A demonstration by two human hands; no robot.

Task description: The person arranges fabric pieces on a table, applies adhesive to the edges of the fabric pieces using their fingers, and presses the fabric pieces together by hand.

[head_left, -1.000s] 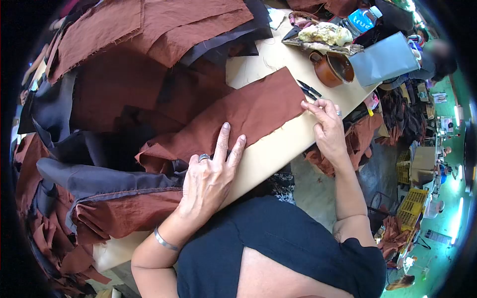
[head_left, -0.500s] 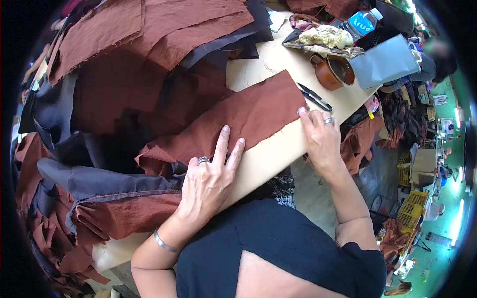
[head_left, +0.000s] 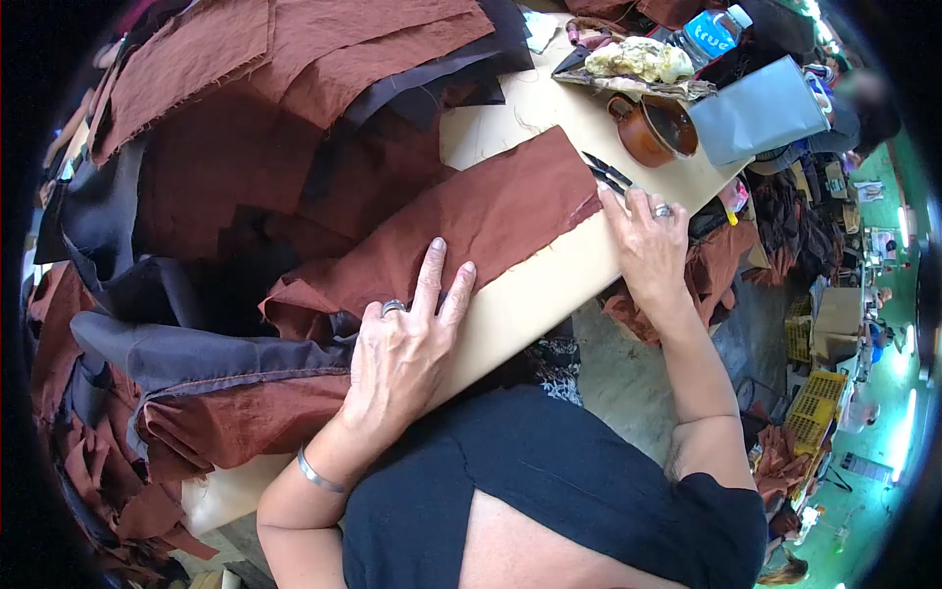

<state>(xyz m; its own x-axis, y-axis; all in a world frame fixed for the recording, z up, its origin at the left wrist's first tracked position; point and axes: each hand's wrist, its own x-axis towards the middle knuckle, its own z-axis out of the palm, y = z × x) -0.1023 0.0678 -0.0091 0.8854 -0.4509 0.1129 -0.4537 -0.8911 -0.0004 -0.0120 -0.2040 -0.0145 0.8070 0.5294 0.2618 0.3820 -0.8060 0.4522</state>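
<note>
A reddish-brown cloth piece (head_left: pixel 491 211) lies along the pale tabletop, its frayed lower edge facing me. My left hand (head_left: pixel 407 339) rests on this cloth with two fingers stretched out and pressing it down; a ring and a metal bracelet are on that arm. At the cloth's right corner, my right hand (head_left: pixel 650 240) has its fingers curled over the handle end of black thread snips (head_left: pixel 606 171). The blades point away to the upper left, while the handles are mostly hidden under the fingers.
Brown and dark cloth pieces (head_left: pixel 211 187) are heaped on the left. Beyond my right hand stand a brown mug (head_left: pixel 650 133), a grey-blue flat case (head_left: pixel 760 113), a water bottle (head_left: pixel 708 37) and a cream-coloured lump (head_left: pixel 638 61). The tabletop edge (head_left: pixel 549 309) runs diagonally before me.
My right hand has moved from the cloth's edge up and right onto the thread snips, covering their handles. My left hand stays on the cloth. The whole view has shifted slightly.
</note>
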